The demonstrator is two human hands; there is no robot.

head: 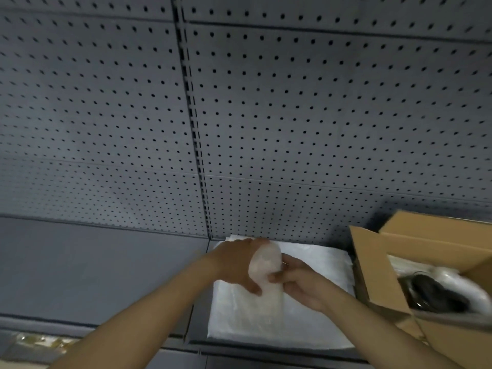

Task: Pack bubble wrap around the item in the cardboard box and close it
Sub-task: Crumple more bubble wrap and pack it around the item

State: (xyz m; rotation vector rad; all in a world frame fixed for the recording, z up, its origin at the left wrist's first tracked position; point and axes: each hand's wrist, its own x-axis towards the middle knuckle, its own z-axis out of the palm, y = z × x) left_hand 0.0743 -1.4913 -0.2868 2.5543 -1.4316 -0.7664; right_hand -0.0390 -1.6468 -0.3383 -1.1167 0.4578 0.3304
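Head view: both hands meet over a flat stack of white bubble wrap [279,323] lying on a dark grey shelf [93,265]. Between the hands is a rolled wad [266,265] of the same wrap, standing roughly upright above the stack.

Left hand [237,265]: fingers curled around the left side of the wad, thumb pressed against its lower part. Right hand [300,283]: fingers closed on the wad's right side, thumb and fingertips pinching its lower edge. Both forearms enter from the bottom of the frame.

Box [378,265]: cardboard, flaps open, standing on the shelf just right of the stack, partly cut off by the frame edge. Inside it lies a dark item [431,294]; its shape is blurred and cannot be identified. White wrap shows around and behind the item within the box.

Behind the shelf rises a grey pegboard [292,102], divided by a slotted vertical upright [194,129].
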